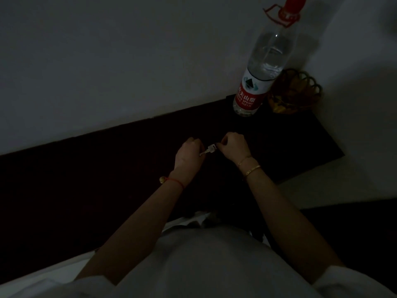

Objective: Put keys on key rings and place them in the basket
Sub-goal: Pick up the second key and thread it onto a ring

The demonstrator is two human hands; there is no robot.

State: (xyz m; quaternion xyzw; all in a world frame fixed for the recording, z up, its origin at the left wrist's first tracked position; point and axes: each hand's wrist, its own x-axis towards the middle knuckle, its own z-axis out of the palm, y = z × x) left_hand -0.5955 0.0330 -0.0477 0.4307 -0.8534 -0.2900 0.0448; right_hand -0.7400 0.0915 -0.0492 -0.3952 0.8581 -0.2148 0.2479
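A small silver key (208,149) is held between both hands above the dark table (86,179). My left hand (189,154) pinches the key's blade end. My right hand (234,147) is closed at the key's head; a key ring may be in its fingers, but the dim light hides it. A brown woven basket (297,91) stands at the table's far right corner, well beyond the hands, and holds something yellowish that I cannot make out.
A tall clear water bottle (262,67) with a red label and red cap stands just left of the basket, against the white wall (107,61). The table's right edge (335,147) lies close to the right hand. The scene is very dark.
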